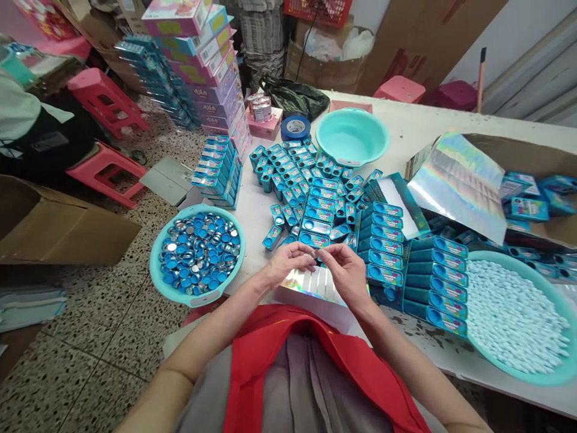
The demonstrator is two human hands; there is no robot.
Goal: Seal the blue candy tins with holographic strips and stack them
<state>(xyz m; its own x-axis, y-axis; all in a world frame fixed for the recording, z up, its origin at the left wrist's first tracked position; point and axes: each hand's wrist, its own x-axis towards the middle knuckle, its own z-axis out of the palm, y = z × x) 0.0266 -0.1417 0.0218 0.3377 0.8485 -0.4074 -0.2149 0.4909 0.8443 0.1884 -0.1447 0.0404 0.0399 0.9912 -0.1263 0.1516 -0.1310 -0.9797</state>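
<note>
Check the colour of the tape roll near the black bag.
The tape roll is blue with a whitish centre, best seen in the head view.

Upper face of a white table (pixel 252 219); clock positions taken about its middle. Bore a pile of blue cases (pixel 291 174) centrally to ten o'clock, with stacked rows (pixel 435 282) at four. Held a bare turquoise basin (pixel 351 137) at twelve, and a blue tape roll (pixel 295 127) and black plastic bag (pixel 293 99) at eleven. Supported an open cardboard box (pixel 559 225) toward three and, near four, a basin of pale pieces (pixel 565 377). Showed dark worn patches (pixel 435 344) at five, by the front edge.
</note>
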